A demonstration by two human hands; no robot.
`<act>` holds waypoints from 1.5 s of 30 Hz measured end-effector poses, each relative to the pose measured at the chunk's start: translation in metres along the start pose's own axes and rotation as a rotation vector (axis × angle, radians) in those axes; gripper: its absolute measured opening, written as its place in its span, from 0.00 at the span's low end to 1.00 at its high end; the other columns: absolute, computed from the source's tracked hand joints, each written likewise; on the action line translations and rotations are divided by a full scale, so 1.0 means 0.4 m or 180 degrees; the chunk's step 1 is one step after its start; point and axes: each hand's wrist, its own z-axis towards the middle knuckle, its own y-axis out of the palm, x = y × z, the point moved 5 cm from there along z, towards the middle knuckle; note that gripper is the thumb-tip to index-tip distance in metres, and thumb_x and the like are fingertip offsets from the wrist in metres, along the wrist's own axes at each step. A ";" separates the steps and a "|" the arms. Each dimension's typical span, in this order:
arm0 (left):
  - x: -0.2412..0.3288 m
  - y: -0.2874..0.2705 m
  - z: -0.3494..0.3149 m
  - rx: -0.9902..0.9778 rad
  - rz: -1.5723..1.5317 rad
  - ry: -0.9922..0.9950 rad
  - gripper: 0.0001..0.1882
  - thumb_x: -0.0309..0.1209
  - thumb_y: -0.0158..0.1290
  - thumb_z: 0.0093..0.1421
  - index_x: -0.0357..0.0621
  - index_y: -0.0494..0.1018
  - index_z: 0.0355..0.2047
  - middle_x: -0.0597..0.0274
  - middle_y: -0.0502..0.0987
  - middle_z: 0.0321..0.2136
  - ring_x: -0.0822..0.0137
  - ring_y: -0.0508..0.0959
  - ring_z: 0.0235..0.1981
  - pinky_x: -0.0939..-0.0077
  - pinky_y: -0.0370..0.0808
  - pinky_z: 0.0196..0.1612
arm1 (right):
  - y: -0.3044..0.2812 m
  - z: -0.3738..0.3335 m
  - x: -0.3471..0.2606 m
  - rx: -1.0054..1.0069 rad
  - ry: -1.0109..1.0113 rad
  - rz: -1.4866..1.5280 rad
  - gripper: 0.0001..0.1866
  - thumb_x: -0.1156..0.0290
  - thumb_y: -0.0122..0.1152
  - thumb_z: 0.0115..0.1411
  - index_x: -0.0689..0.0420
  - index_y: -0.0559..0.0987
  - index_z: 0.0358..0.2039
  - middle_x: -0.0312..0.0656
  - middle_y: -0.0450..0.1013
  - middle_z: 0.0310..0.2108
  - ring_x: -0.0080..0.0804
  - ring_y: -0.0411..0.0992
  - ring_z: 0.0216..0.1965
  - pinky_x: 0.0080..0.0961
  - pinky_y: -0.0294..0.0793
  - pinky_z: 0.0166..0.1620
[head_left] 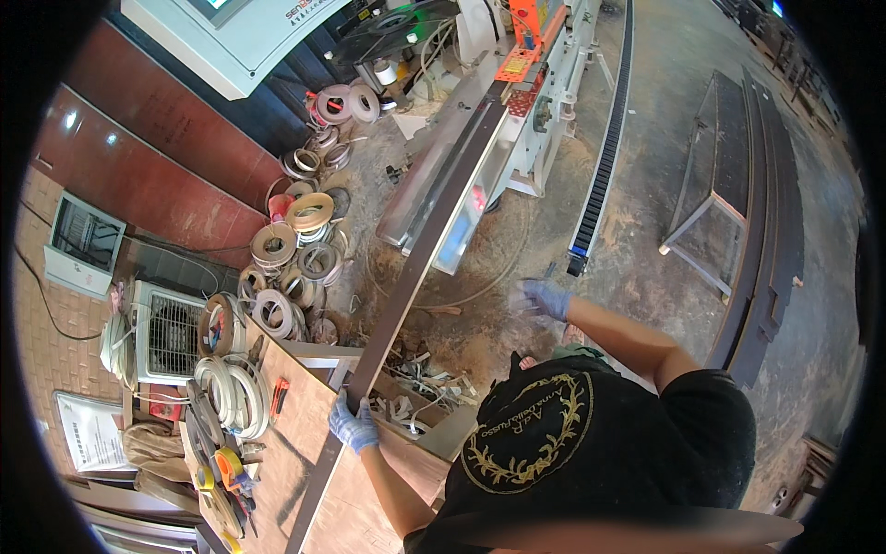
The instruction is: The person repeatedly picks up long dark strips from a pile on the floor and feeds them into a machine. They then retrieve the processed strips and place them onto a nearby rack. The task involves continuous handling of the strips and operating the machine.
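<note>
The long dark board [398, 305] spans from table [355, 508] to machine [528, 159]. The left hand [354, 427] grips its edges; the right hand [546, 299] appears empty, blur obscuring its closure. Board likely stiff, moderately heavy, smooth-faced; hold both long edges, near mid-length.

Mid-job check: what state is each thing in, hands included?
Left hand: gloved, touching the long dark strip
Right hand: gloved, open, blurred, off the strip
Long dark strip: reaching from the wooden table to the orange-and-white machine
Edge-banding rolls: coiled, piled up
Red-handled tool: lying down, jaws unclear
Stacked dark boards: flat
Control screen: lit
</note>
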 end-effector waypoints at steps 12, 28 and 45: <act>0.131 0.099 0.113 0.0221 -0.0158 0.0039 0.27 0.43 0.64 0.45 0.54 0.75 0.47 0.54 0.76 0.44 0.51 0.71 0.48 0.58 0.65 0.55 | 0.256 0.118 -0.367 0.1003 -0.2008 -0.3998 0.35 0.48 0.56 0.56 0.59 0.68 0.57 0.50 0.71 0.52 0.46 0.68 0.55 0.37 0.66 0.56; 0.277 0.157 0.194 0.0071 0.0003 -0.0138 0.27 0.47 0.62 0.48 0.58 0.74 0.49 0.57 0.75 0.46 0.55 0.71 0.51 0.58 0.60 0.59 | 0.329 0.272 -0.431 0.1318 -0.1716 -0.4767 0.51 0.40 0.60 0.48 0.55 0.54 0.66 0.56 0.49 0.66 0.52 0.44 0.69 0.49 0.42 0.66; 0.283 0.173 0.204 -0.0001 -0.0064 -0.0199 0.27 0.48 0.61 0.48 0.58 0.73 0.49 0.61 0.75 0.48 0.57 0.69 0.53 0.56 0.54 0.64 | 0.314 0.267 -0.440 0.1279 -0.1636 -0.5023 0.49 0.42 0.59 0.51 0.54 0.52 0.67 0.53 0.46 0.68 0.48 0.41 0.70 0.49 0.38 0.67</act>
